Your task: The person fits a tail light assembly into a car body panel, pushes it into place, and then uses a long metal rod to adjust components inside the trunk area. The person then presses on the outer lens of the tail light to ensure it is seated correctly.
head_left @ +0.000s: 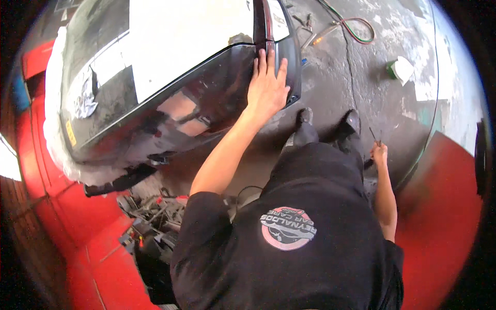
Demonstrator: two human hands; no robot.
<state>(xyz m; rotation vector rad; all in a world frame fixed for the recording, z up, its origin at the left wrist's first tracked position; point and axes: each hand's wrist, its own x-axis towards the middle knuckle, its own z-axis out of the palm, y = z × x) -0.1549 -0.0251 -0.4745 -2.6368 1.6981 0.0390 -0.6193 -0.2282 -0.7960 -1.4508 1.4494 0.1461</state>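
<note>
The left hand [267,90], fingers spread wide, rests on one glossy black car [225,72] — the right hand [380,153] curls around at least one slim dark tool [373,134].

Bare left forearm [227,152], below short black fabric sleeve [201,225], reached forward and slightly rightward, wrist [256,114] nearly straight. Bare left hand [267,88] was turned back upward, fingers [263,63] extended and spread apart, thumb along right edge. Bare right forearm [388,199] hung at right side, well apart from left. Bare right hand [380,153] was partly closed, fingers curled inward, small in view.
</note>
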